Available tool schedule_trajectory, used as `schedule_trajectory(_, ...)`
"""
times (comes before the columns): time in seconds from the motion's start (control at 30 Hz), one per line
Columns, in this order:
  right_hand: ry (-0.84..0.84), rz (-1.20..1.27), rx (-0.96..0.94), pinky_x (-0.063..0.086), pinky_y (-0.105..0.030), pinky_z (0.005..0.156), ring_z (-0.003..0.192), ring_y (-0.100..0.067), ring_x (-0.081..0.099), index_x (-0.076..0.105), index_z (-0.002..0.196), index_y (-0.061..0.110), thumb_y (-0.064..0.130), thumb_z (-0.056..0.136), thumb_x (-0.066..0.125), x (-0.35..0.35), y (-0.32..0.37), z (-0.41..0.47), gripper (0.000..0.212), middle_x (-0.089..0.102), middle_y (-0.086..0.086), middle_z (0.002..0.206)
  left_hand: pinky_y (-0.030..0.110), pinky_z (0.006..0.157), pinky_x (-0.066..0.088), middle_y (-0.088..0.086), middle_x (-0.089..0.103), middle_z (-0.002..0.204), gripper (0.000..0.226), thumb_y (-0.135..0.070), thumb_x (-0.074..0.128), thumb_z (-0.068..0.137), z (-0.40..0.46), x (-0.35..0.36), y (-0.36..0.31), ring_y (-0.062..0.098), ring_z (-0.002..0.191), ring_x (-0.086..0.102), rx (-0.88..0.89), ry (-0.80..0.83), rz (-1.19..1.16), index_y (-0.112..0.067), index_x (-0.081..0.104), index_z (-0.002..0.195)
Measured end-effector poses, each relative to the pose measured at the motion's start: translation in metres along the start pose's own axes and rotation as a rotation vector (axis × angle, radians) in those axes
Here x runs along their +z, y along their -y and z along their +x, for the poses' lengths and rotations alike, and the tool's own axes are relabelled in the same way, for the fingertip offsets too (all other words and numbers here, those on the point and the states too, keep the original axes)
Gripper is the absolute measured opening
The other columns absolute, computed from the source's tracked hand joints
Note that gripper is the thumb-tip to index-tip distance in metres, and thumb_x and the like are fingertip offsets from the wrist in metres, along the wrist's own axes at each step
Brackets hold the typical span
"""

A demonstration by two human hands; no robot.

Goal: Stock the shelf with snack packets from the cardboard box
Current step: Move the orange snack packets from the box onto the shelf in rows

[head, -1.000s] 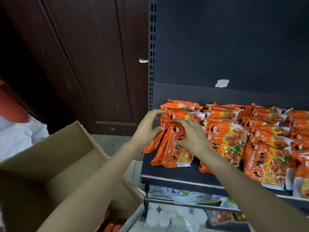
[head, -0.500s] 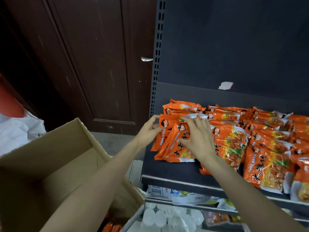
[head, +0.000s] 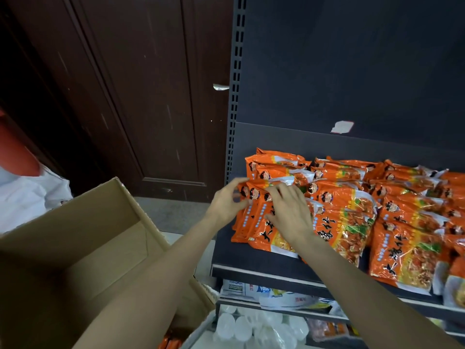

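Several orange snack packets (head: 352,197) lie in overlapping rows on the dark shelf (head: 251,263). At the shelf's left end a small stack of orange packets (head: 261,235) lies flat. My left hand (head: 226,200) pinches that stack's upper left edge. Spread flat, my right hand (head: 292,212) presses on top of the same stack. The open cardboard box (head: 75,235) stands at the lower left, and a few orange packets (head: 171,342) show at its bottom corner.
A dark wooden door (head: 138,96) with a metal handle (head: 221,87) stands left of the shelf upright. Lower shelves hold white packets (head: 284,295) and white cups (head: 241,328). A white bag (head: 27,197) and a red object (head: 15,152) sit far left.
Both hands pushed the left stack of packets back and up the shelf toward the rows behind it. The right hand slid flatter over the stack.
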State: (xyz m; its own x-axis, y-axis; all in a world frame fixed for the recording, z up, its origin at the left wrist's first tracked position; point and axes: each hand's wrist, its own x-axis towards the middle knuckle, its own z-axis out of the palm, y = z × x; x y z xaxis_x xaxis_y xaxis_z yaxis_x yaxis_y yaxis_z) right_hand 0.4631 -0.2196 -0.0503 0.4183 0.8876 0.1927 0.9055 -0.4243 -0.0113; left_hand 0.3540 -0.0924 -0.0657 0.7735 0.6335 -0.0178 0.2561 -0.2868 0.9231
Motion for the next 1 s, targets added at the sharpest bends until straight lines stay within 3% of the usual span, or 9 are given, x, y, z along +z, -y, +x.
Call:
schedule_trajectory(0.17,0.026,0.011,-0.022,0.021,-0.040,0.114,0.126,-0.025,0.041,0.035,0.139,0.017,0.029,0.074,0.076,-0.003,-0.001,-0.001,0.078,0.046,-0.007,0.128,0.033,0.097,0.046,0.003,0.053,0.131,0.061,-0.015,0.067,0.085,-0.002,-0.001,-0.001,0.019,0.118,0.052,-0.005,-0.036,0.142,-0.031,0.040,0.137)
schedule_trajectory(0.27,0.011,0.047,-0.045,0.024,-0.040,0.114,0.126,-0.024,0.039,0.033,0.140,0.019,0.032,0.073,0.076,-0.009,0.003,-0.006,0.081,0.043,-0.006,0.131,0.031,0.094,0.045,0.004,0.051,0.127,0.056,-0.016,0.066,0.085,-0.021,-0.009,-0.002,0.019,0.116,0.051,0.013,-0.112,0.252,-0.027,0.043,0.135)
schedule_trajectory(0.37,-0.029,0.202,-0.084,0.036,-0.035,0.104,0.122,-0.022,0.041,0.039,0.136,0.020,0.029,0.078,0.072,-0.017,0.020,-0.014,0.067,0.044,-0.003,0.130,0.034,0.091,0.048,0.004,0.055,0.117,0.043,-0.019,0.066,0.084,-0.050,-0.024,-0.003,0.017,0.108,0.055,0.042,-0.197,0.347,-0.022,0.053,0.125)
schedule_trajectory(0.47,-0.042,0.388,-0.135,0.038,-0.033,0.096,0.116,-0.021,0.044,0.048,0.129,0.019,0.021,0.081,0.068,-0.024,0.051,-0.021,0.053,0.047,-0.001,0.123,0.031,0.087,0.048,0.000,0.059,0.109,0.031,-0.020,0.063,0.086,-0.088,-0.048,-0.004,0.013,0.101,0.057,0.048,-0.272,0.433,-0.020,0.058,0.117)
schedule_trajectory(0.57,0.024,0.533,-0.168,0.037,-0.031,0.097,0.116,-0.018,0.044,0.052,0.125,0.020,0.020,0.085,0.063,-0.028,0.094,-0.028,0.041,0.048,0.001,0.118,0.027,0.083,0.048,-0.002,0.061,0.104,0.026,-0.021,0.061,0.087,-0.131,-0.081,0.002,0.011,0.094,0.058,-0.016,-0.314,0.460,-0.020,0.060,0.113)
schedule_trajectory(0.7,0.190,0.613,-0.241,0.047,-0.035,0.086,0.108,-0.016,0.051,0.054,0.119,0.021,0.021,0.089,0.058,-0.025,0.162,-0.042,0.030,0.051,0.002,0.114,0.023,0.077,0.049,-0.003,0.062,0.101,0.021,-0.018,0.061,0.087,-0.193,-0.133,0.032,0.009,0.088,0.060,-0.100,-0.362,0.500,-0.020,0.062,0.108)
schedule_trajectory(0.8,0.284,0.614,-0.289,0.045,-0.028,0.083,0.104,-0.014,0.053,0.056,0.118,0.021,0.020,0.090,0.058,-0.013,0.212,-0.058,0.028,0.054,0.003,0.112,0.033,0.087,0.048,0.002,0.058,0.109,0.027,-0.019,0.063,0.085,-0.239,-0.171,0.061,0.019,0.103,0.056,-0.197,-0.379,0.609,-0.020,0.060,0.112)
schedule_trajectory(0.87,0.322,0.608,-0.294,0.037,-0.021,0.077,0.104,-0.012,0.053,0.057,0.118,0.019,0.020,0.088,0.060,0.000,0.240,-0.069,0.030,0.056,0.001,0.111,0.039,0.098,0.040,0.007,0.050,0.125,0.039,-0.021,0.063,0.084,-0.267,-0.191,0.080,0.026,0.118,0.045,-0.278,-0.389,0.744,-0.020,0.056,0.122)
schedule_trajectory(1.0,0.492,0.593,-0.223,0.043,-0.031,0.095,0.115,-0.017,0.053,0.054,0.125,0.021,0.022,0.082,0.069,0.028,0.279,-0.083,0.046,0.055,-0.003,0.119,0.041,0.111,0.026,0.015,0.024,0.149,0.072,-0.023,0.068,0.081,-0.310,-0.215,0.112,0.032,0.138,0.023,-0.347,-0.475,0.703,-0.015,0.033,0.143)
